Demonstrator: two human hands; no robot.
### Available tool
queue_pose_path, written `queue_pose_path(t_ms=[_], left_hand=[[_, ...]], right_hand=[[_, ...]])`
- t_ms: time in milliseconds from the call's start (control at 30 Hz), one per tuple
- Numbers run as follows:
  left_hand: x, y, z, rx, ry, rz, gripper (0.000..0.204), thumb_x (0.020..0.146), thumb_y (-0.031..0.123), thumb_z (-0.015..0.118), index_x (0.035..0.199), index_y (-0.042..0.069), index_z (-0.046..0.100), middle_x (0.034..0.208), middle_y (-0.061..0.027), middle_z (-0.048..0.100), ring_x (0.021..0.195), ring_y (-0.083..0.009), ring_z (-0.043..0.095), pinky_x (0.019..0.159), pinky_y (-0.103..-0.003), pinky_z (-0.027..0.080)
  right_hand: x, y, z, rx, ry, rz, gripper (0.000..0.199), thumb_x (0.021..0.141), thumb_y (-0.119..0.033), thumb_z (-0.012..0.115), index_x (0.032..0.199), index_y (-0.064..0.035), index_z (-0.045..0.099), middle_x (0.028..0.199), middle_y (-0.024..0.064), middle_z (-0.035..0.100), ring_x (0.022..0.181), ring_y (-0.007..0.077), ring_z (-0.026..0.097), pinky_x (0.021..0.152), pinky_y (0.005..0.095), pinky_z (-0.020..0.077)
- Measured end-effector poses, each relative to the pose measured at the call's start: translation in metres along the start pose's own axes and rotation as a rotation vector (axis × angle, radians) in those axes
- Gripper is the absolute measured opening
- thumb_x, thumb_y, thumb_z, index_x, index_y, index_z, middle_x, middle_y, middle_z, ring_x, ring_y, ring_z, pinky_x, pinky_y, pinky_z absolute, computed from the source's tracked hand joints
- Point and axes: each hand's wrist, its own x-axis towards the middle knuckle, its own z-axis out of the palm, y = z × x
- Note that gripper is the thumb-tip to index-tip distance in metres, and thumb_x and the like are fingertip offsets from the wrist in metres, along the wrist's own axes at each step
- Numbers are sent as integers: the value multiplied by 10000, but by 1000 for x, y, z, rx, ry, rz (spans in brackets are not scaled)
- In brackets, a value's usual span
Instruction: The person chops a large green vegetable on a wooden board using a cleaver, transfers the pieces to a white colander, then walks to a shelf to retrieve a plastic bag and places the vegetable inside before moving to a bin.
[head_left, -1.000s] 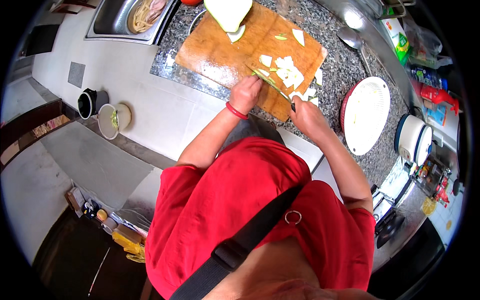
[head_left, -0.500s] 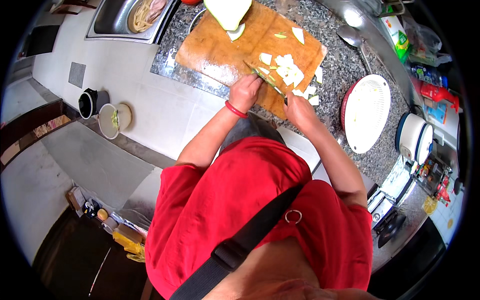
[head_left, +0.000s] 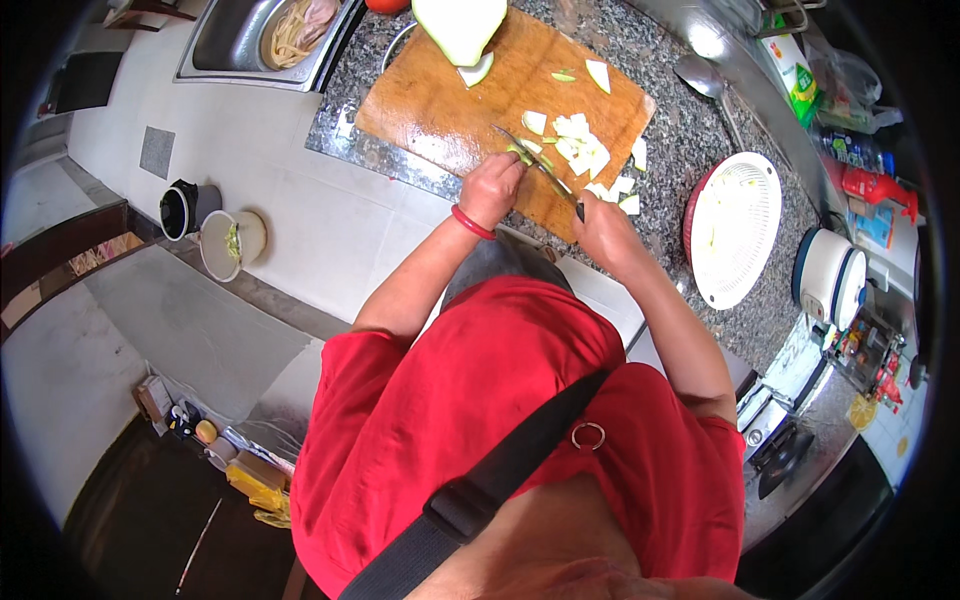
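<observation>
My right hand [head_left: 607, 235] is closed round the black handle of a kitchen knife [head_left: 552, 178], its blade slanting away to the left over a wooden cutting board [head_left: 425, 105]. Beside the blade, the fingers of my left hand [head_left: 490, 190] are pressed on a small green-skinned gourd piece [head_left: 519, 154], mostly hidden by them. White cut gourd pieces [head_left: 582, 148] lie heaped right of the blade, some over the board's edge. A large pale gourd chunk [head_left: 461, 28] rests at the board's far end, with a smaller wedge [head_left: 478, 69] next to it.
Right of the board stand a white and red colander [head_left: 737, 230], a large metal spoon [head_left: 703, 77] and a white cooker [head_left: 828, 275]. A metal sink [head_left: 222, 45] with a filled bowl is at the far left. Two bins [head_left: 236, 243] stand on the floor at left.
The knife has shifted slightly to the right, away from my left fingertips, and its blade now shows more of its flat side. My left hand stays on the gourd piece.
</observation>
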Motion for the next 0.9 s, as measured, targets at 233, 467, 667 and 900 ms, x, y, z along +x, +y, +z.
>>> queue_pose_path(t_ms=[233, 467, 667, 900], left_hand=[[-3, -1, 0, -17, -30, 0, 93, 684, 36, 618, 777, 41, 614, 823, -77, 602, 742, -244, 591, 606, -317, 498], [-5, -3, 0, -24, -22, 1, 103, 669, 28, 617, 771, 37, 611, 828, -79, 603, 752, -246, 591, 611, -326, 496], [-5, -7, -1, -12, -70, 2, 111, 658, 17, 609, 768, 39, 611, 818, -69, 599, 735, -240, 579, 597, -318, 492], [-6, -5, 1, -37, -31, 17, 122, 647, -5, 594, 762, 34, 611, 805, -75, 594, 732, -241, 577, 603, -315, 493]], right_hand=[[10, 4, 12, -23, -63, 48, 255, 791, -141, 507, 953, 56, 501, 772, 296, 582, 790, 432, 574, 721, 481, 453], [8, 3, 16, -9, -23, 1, 265, 786, -128, 505, 965, 67, 503, 748, 293, 579, 772, 442, 570, 703, 482, 456], [-2, -7, -4, 7, -68, 38, 203, 786, -111, 493, 901, 55, 520, 767, 288, 585, 787, 434, 576, 718, 486, 456], [1, 4, 12, 38, -13, 3, 163, 789, -96, 493, 856, 50, 519, 784, 290, 583, 805, 433, 572, 720, 490, 453]])
